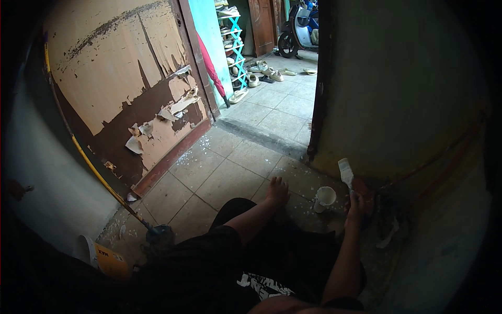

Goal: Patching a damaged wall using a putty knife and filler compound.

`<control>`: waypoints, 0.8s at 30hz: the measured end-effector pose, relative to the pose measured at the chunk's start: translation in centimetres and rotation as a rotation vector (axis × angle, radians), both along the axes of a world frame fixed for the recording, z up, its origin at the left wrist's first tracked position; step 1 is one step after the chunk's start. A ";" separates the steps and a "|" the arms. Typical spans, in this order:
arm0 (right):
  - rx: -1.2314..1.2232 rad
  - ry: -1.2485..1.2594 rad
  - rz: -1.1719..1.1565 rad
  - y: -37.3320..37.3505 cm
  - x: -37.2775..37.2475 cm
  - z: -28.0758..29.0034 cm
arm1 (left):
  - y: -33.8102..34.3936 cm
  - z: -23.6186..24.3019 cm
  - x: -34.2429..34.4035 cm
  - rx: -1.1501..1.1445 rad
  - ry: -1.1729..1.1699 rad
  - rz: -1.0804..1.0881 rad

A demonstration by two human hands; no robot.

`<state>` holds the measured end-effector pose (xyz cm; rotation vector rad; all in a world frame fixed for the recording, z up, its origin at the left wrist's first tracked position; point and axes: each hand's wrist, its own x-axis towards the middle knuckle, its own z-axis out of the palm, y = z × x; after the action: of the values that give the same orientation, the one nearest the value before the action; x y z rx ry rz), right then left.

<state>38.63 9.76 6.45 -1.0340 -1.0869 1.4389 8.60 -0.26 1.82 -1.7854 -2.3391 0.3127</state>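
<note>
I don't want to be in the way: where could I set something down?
Mostly bare tiles lie between the left hand and the peeling door, with flakes nearer the door; more lie between the step and the shoes. It's crowded by the right hand, its brush and the cup, and beside the bucket and pole.

Rough flaking door (117, 60), seemingly matt brush (345, 171)
</note>
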 end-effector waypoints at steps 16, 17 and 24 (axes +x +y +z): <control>0.000 0.003 -0.011 -0.2 0.0 0.3 | 0.0 -1.6 -0.5 -0.015 -0.014 0.017; 0.010 -0.002 -0.005 -0.2 -0.1 0.4 | 0.0 -1.8 -0.7 -0.001 0.006 0.013; 0.000 -0.011 -0.013 -0.4 0.1 0.4 | 0.5 -0.6 -1.1 -0.137 -0.003 -0.013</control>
<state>38.69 9.39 6.85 -1.0482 -1.0866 1.4245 7.51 0.27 1.22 -1.8616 -2.3592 0.4794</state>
